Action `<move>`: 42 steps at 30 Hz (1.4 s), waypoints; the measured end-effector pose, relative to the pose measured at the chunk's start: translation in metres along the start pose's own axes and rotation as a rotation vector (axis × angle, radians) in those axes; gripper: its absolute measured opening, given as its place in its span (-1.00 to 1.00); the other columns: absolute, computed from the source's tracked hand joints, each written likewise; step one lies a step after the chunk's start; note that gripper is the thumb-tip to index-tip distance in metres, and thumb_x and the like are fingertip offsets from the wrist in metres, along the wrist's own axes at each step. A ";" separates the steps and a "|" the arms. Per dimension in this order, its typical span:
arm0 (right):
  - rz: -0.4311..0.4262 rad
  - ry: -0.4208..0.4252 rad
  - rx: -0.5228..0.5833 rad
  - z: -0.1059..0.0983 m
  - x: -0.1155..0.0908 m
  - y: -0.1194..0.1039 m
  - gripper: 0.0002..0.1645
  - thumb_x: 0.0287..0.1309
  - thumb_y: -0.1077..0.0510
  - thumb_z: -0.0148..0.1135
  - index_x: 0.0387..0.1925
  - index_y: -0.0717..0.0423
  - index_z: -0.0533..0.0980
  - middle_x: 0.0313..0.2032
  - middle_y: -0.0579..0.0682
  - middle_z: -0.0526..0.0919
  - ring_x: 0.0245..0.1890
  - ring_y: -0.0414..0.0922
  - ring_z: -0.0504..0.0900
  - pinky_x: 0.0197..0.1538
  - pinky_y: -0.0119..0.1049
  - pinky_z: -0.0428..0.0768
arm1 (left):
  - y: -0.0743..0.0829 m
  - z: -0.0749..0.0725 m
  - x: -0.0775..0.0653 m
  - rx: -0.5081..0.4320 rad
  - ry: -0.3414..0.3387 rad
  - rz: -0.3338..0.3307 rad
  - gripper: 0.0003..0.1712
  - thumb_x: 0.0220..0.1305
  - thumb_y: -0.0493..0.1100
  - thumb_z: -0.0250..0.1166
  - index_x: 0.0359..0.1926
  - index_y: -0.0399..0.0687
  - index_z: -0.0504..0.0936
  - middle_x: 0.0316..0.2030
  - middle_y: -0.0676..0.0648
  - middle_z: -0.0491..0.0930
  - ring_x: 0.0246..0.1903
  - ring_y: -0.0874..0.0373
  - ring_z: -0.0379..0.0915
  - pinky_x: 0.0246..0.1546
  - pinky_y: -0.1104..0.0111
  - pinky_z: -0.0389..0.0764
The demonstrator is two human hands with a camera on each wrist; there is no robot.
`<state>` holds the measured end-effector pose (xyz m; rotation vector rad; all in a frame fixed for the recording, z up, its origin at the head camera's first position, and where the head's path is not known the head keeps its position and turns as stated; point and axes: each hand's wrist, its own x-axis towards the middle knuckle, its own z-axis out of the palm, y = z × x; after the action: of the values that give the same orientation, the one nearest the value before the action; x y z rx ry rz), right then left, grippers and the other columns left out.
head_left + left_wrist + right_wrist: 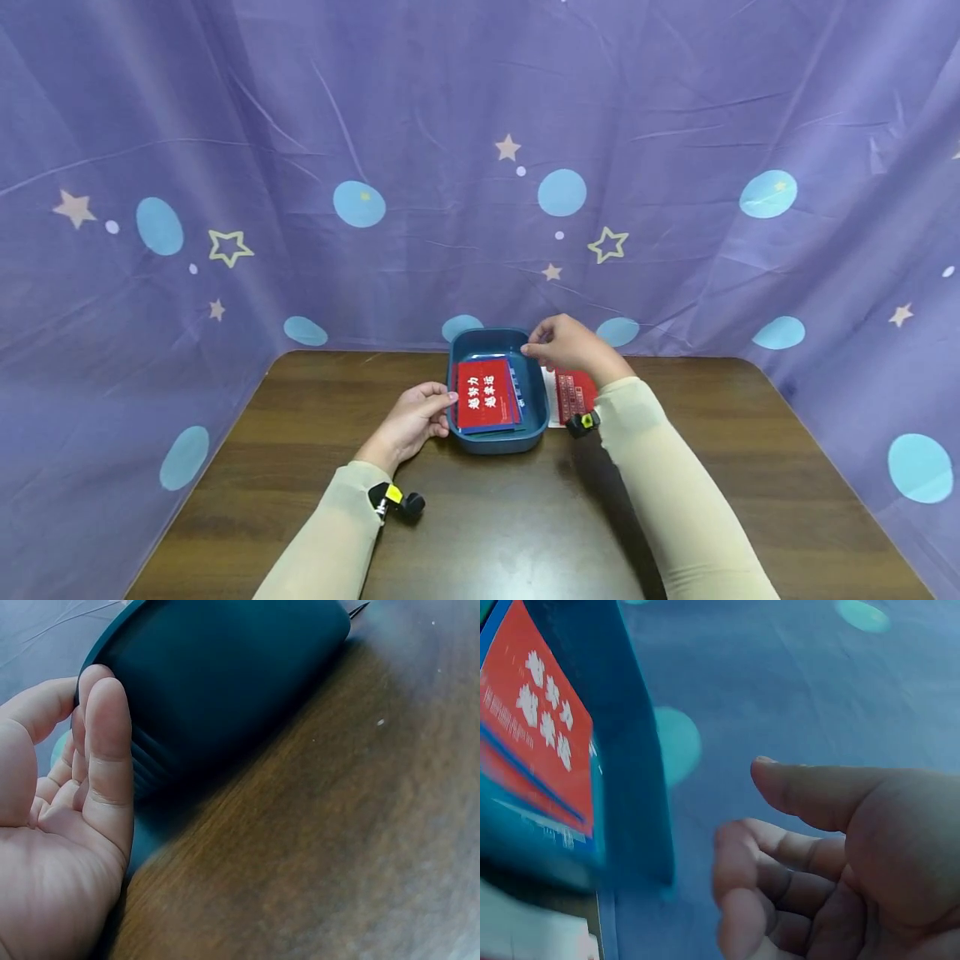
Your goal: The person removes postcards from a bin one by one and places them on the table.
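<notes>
A dark teal plastic bin [498,443] stands on the table. Inside it lies a small stack of cards, topped by a red card [483,393] with white characters; blue edges show beneath. My left hand [416,417] grips the bin's left side, thumb at the rim and fingers against the outer wall [225,675]. Over the bin's right rim hovers my right hand [566,343], its fingers loosely bent. In the right wrist view a gap shows between thumb and fingers of that hand [840,862], with nothing in it.
On the table right of the bin, partly under my right forearm, lies a red and white printed item [573,392]. The wooden table [480,525] ends at a purple curtain [450,100] with stars and blue spots. Each wrist carries a small black camera [582,423].
</notes>
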<state>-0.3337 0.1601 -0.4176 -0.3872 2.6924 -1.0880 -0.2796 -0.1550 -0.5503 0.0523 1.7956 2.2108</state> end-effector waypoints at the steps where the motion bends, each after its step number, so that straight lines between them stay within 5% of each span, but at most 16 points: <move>1: 0.008 -0.041 -0.007 0.003 0.006 -0.009 -0.68 0.52 -0.03 0.50 -0.05 0.16 0.71 -0.37 0.05 0.80 -0.37 -0.08 0.77 -0.21 -0.12 0.88 | 0.000 0.000 0.000 0.001 -0.001 -0.004 -0.90 0.64 -0.24 0.34 -0.12 0.00 0.59 -0.50 0.09 0.62 -0.61 0.28 0.54 -0.53 0.49 0.69; 8: 0.052 -0.246 -0.068 0.028 0.049 -0.053 -0.60 0.57 -0.04 0.46 0.09 0.21 0.64 -0.27 0.16 0.87 -0.32 -0.03 0.85 -0.22 -0.16 0.91 | 0.003 -0.007 -0.003 0.013 0.017 0.010 -0.90 0.64 -0.25 0.31 -0.13 -0.01 0.59 -0.52 0.11 0.60 -0.62 0.30 0.54 -0.54 0.50 0.69; 13: 0.142 -0.250 -0.130 0.039 0.066 -0.049 -0.60 0.55 -0.01 0.48 0.07 0.27 0.68 -0.24 0.22 0.88 -0.35 -0.03 0.83 -0.10 -0.06 0.94 | 0.002 0.000 0.002 0.009 -0.004 0.002 -0.90 0.64 -0.22 0.34 -0.11 -0.02 0.58 -0.51 0.11 0.59 -0.61 0.30 0.55 -0.52 0.50 0.71; 20: 0.248 -0.229 -0.391 0.061 0.073 -0.042 -0.48 0.40 -0.21 0.61 -0.06 0.19 0.78 -0.36 0.06 0.82 -0.51 -0.14 0.66 -0.36 -0.28 0.72 | 0.001 0.002 0.002 0.006 -0.005 -0.002 -0.90 0.62 -0.23 0.35 -0.12 -0.03 0.58 -0.50 0.10 0.59 -0.60 0.29 0.54 -0.52 0.49 0.71; 25: 0.184 -0.208 -0.578 0.074 0.067 -0.045 -0.42 0.29 -0.22 0.67 0.11 0.09 0.78 -0.08 -0.02 0.86 -0.17 -0.12 0.73 0.09 -0.16 0.83 | 0.000 0.001 0.003 0.004 0.000 -0.005 -0.90 0.62 -0.24 0.35 -0.12 -0.04 0.58 -0.50 0.09 0.60 -0.61 0.28 0.54 -0.52 0.49 0.70; 31: 0.180 -0.182 -0.565 0.078 0.066 -0.044 -0.41 0.26 -0.08 0.73 0.20 0.11 0.75 0.05 0.03 0.86 0.01 -0.05 0.77 0.28 -0.08 0.84 | 0.001 0.002 0.004 -0.004 -0.001 -0.007 -0.90 0.64 -0.24 0.34 -0.11 -0.05 0.57 -0.50 0.06 0.62 -0.61 0.29 0.53 -0.53 0.49 0.70; 36: 0.186 -0.150 -0.515 0.077 0.069 -0.039 -0.44 0.21 0.03 0.77 0.16 0.14 0.74 -0.02 0.04 0.83 -0.15 -0.07 0.74 0.06 -0.15 0.87 | 0.001 0.000 0.004 0.001 0.007 -0.012 -0.89 0.64 -0.25 0.33 -0.13 -0.06 0.57 -0.50 0.05 0.64 -0.62 0.28 0.53 -0.54 0.49 0.69; 42: 0.172 -0.147 -0.386 0.066 0.067 -0.040 -0.66 0.30 0.15 0.68 -0.09 0.25 0.69 -0.38 0.09 0.77 -0.52 -0.10 0.69 -0.43 -0.29 0.74 | 0.001 0.000 0.004 0.001 0.001 -0.016 -0.90 0.65 -0.23 0.35 -0.09 -0.06 0.57 -0.45 0.04 0.64 -0.61 0.27 0.53 -0.53 0.49 0.71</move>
<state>-0.3717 0.0686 -0.4424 -0.2761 2.7332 -0.4713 -0.2833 -0.1546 -0.5498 0.0372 1.7912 2.1993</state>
